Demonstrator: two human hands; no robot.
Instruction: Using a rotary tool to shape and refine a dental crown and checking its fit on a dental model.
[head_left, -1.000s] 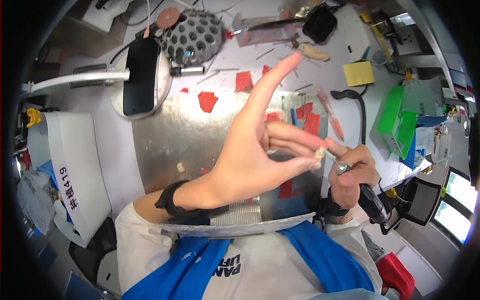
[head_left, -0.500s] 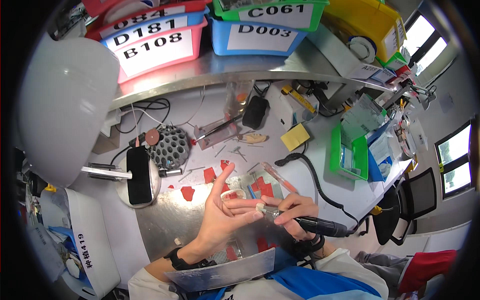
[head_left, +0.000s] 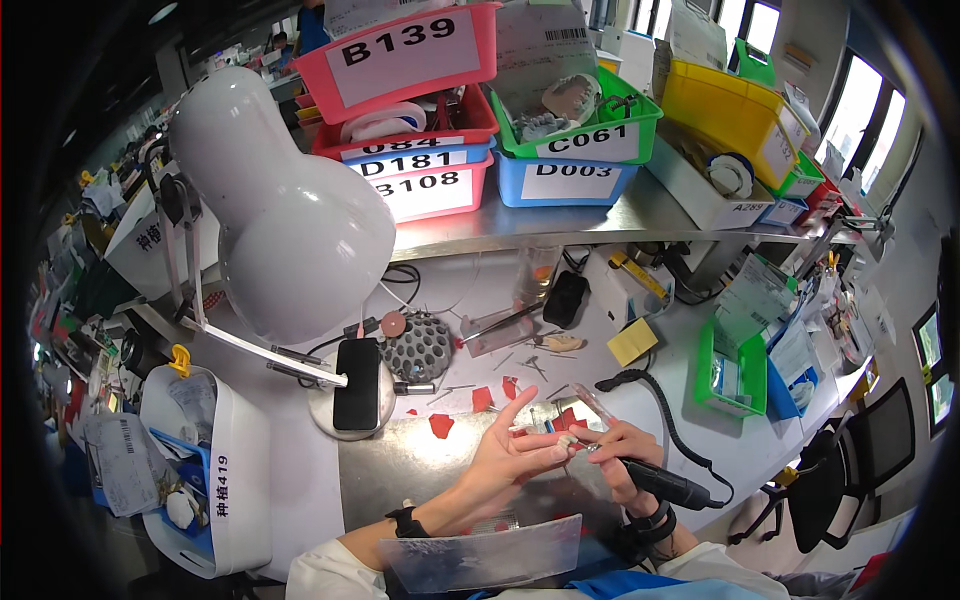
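Note:
My left hand [head_left: 505, 460] pinches a small cream-coloured piece, like a dental crown [head_left: 566, 442], between its fingertips, with one finger raised away. My right hand [head_left: 622, 448] is wrapped round a black rotary handpiece [head_left: 668, 484], gripped like a pen near its metal nose. The handpiece's tip meets the crown or sits right beside it; fingers and the small size hide the exact contact. Beneath both hands lies a shiny metal sheet [head_left: 385, 475]. Scraps of red wax-like sheet [head_left: 440, 427] lie beyond my left hand. A clear panel [head_left: 485, 556] stands in front of my body.
A coiled black cord [head_left: 668, 415] curves right of the handpiece. Behind the hands are a grey perforated holder [head_left: 418, 350], a phone [head_left: 357, 385] and loose metal pins. A white lamp [head_left: 300, 235] looms at left; stacked bins [head_left: 430, 190] line the shelf. A green tray [head_left: 735, 375] sits right.
My view has tilted upward and turned left, so everything appears lower and further right, with more shelf showing. Both hands keep their holds on the crown and handpiece.

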